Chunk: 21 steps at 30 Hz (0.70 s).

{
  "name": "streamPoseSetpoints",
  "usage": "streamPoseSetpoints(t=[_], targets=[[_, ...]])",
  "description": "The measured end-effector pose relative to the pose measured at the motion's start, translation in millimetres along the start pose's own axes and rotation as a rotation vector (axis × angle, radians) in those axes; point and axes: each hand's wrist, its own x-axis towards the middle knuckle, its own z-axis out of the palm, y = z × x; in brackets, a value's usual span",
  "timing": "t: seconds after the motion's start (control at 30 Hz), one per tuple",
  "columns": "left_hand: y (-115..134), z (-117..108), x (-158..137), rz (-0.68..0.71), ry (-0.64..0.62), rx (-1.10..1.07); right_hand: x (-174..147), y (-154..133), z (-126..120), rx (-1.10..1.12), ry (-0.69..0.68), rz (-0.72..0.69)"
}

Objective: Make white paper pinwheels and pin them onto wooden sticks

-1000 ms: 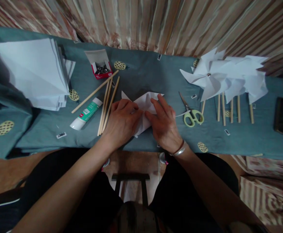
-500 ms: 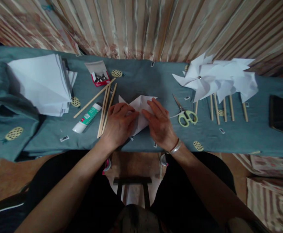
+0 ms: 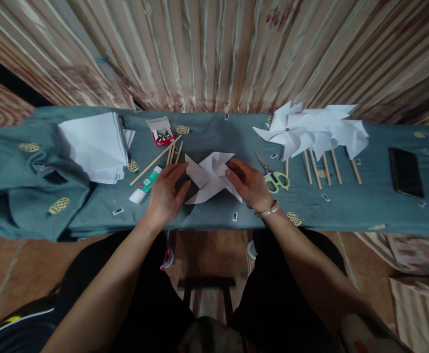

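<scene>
A white paper pinwheel [image 3: 211, 179] lies on the cloth in front of me, its blades folded in toward the centre. At its left edge my left hand [image 3: 166, 191] is open, with thumb and fingers apart beside the blades. My right hand [image 3: 250, 185], wearing a bracelet [image 3: 269, 209], is at the right edge; its fingers are apart and the thumb tip overlaps a blade. Scissors with light green handles [image 3: 275, 180] lie just beyond my right hand. A green-and-white glue tube [image 3: 146, 185] and several wooden sticks [image 3: 155, 159] lie by my left hand.
A red-and-white box of metal pins [image 3: 163, 135] stands open behind the sticks. To the left is a stack of white paper [image 3: 94, 149]. Several pinwheels on sticks [image 3: 313, 130] overlap at the right, near a dark phone [image 3: 406, 171]. A curtain [image 3: 200, 59] hangs behind the table.
Both hands have moved apart from the paper's middle out to its sides, uncovering the folded pinwheel. My view has shifted, so the whole table appears differently placed.
</scene>
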Motion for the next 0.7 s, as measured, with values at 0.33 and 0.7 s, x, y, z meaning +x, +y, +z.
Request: streamPoseSetpoints(t=[0.33,0.7], targets=[[3.0,2.9,-11.6,-0.171,-0.011,-0.346,11.3,-6.8,7.0,0.078,0.015,0.215],[23.6,15.1,1.3,-0.553,0.062,-1.092,4.5,-12.4,-11.5,0.642,0.066,0.209]])
